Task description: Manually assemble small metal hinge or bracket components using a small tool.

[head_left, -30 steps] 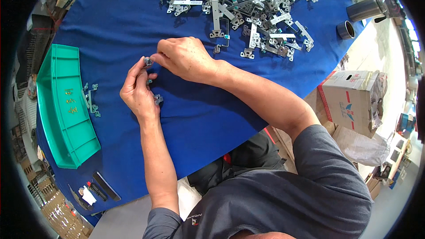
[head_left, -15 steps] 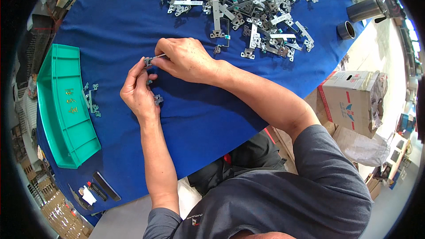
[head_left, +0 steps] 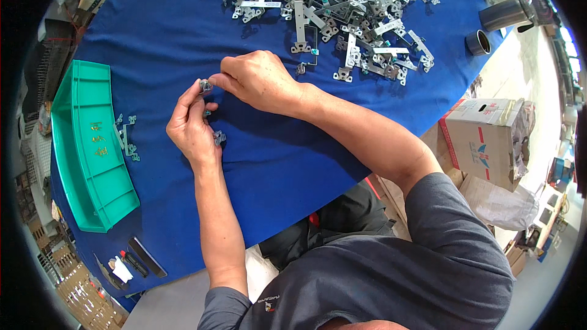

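The left hand (head_left: 192,125) grasps a small metal bracket (head_left: 219,139), one end of it showing at the fingertips and another beside the heel of the palm. The right hand (head_left: 260,82) is pinched closed, thumb and curled fingers drawn together just beside the bracket's upper end; whether anything lies between them cannot be told. Both hands are over the blue cloth (head_left: 287,174) covering the tabletop. Beyond them lies a large heap of silvery metal brackets (head_left: 342,15), some with greenish parts. At the left stands a green plastic bin (head_left: 101,182), with loose brackets (head_left: 128,142) just beside its right wall. A metallic cylindrical cup (head_left: 502,14) and a dark ring-shaped piece (head_left: 477,43) lie near the tabletop's right edge, above a cardboard box (head_left: 482,137).
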